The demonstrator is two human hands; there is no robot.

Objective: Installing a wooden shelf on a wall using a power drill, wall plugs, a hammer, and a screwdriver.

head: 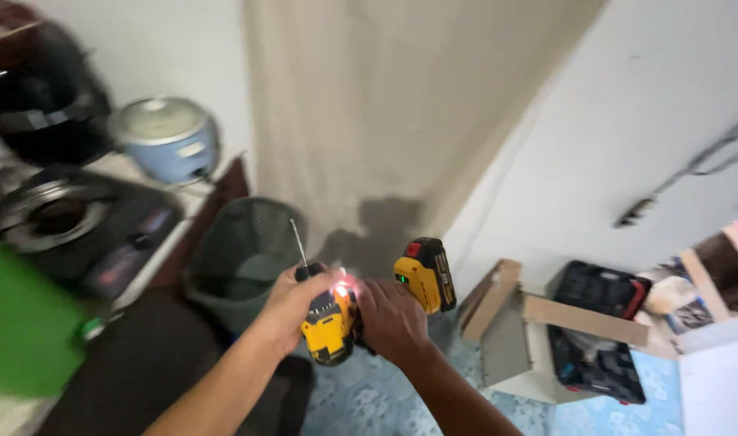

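A yellow and black cordless drill (330,323) is held out in front of me with both hands. My left hand (292,307) wraps the front of the drill at the chuck, where a thin drill bit (298,242) sticks up. My right hand (393,321) grips the handle; the yellow and black battery pack (425,274) sticks out above it with a small green light lit. A small lamp on the drill glows pinkish white between my hands.
A dark mesh waste bin (244,250) stands on the floor just beyond my left hand. A gas stove (58,214) and a blue rice cooker (169,137) sit on the counter at left. An open black tool case (599,331) and wooden boards (583,319) lie at right.
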